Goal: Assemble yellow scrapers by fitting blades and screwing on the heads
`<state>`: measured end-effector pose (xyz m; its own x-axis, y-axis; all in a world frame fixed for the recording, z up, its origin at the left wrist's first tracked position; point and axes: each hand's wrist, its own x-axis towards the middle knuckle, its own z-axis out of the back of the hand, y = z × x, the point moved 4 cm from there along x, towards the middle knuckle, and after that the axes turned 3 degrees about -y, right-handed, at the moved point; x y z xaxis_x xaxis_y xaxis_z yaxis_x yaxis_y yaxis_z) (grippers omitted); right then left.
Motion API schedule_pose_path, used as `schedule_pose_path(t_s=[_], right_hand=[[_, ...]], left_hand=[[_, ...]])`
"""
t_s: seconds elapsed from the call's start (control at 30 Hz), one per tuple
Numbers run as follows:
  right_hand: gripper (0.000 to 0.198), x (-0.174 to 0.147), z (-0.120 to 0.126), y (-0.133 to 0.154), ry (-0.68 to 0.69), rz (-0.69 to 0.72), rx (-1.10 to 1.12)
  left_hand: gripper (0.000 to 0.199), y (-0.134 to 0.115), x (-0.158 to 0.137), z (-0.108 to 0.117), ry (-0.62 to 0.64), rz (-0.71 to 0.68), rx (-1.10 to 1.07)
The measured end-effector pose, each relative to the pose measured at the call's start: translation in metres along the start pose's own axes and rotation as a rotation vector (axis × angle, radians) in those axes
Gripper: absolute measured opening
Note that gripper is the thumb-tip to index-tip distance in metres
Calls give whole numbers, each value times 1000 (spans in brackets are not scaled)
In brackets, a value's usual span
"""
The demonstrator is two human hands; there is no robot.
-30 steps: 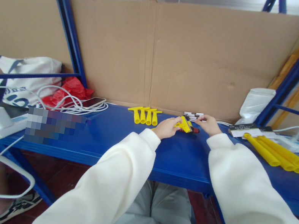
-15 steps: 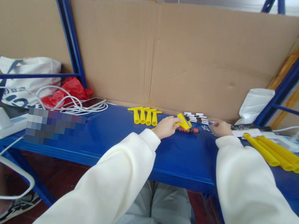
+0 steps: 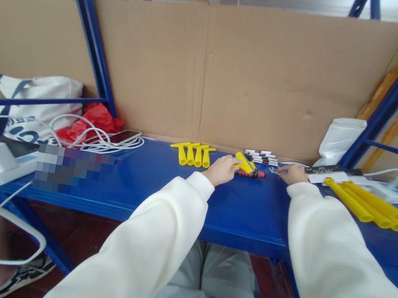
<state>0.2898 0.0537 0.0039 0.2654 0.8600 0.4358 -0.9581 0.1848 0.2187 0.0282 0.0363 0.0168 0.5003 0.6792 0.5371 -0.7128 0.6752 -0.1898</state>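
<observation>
My left hand point(image 3: 221, 169) is closed around the end of a yellow plastic part point(image 3: 244, 163) on the blue shelf. Lying against that part is a red and black tool point(image 3: 256, 173), perhaps a screwdriver; its exact kind is unclear. My right hand point(image 3: 294, 174) is over a scatter of tiny silvery pieces point(image 3: 273, 171), too small to name, with its fingertips drawn together at their edge. Whether anything is pinched there cannot be made out. Left of my left hand stands a row of several yellow T-shaped parts point(image 3: 193, 154).
Black-and-white sticks point(image 3: 261, 157) lie behind the yellow part. On the right are several yellow tubes point(image 3: 370, 205), a black and white box point(image 3: 327, 174) and a white pouch point(image 3: 341, 140). White cables point(image 3: 107, 143) and a red bag point(image 3: 91, 122) lie left. Cardboard point(image 3: 273, 80) backs the shelf.
My right hand has shifted slightly at the tiny pieces, and its fingers have drawn closer together. My left hand stays on the yellow part.
</observation>
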Motion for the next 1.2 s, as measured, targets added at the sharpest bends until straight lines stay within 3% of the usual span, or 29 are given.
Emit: schedule_pose_path(t_s=[0.1,0.3,0.77,1.2], right_hand=[[24,-3,-2,4,99,-55,-79],[31,-8,0,15,141,22,-145],[36,-14,1,28,175,84,-212],[30,-13,-1,31,91,244,-259]], left_hand=[[30,-1,0,1,15,-3,8],[31,-3,-1,0,30,-9,30],[30,-6,-1,1,50,-5,41],[29,-7,-2,0,44,-11,-2]])
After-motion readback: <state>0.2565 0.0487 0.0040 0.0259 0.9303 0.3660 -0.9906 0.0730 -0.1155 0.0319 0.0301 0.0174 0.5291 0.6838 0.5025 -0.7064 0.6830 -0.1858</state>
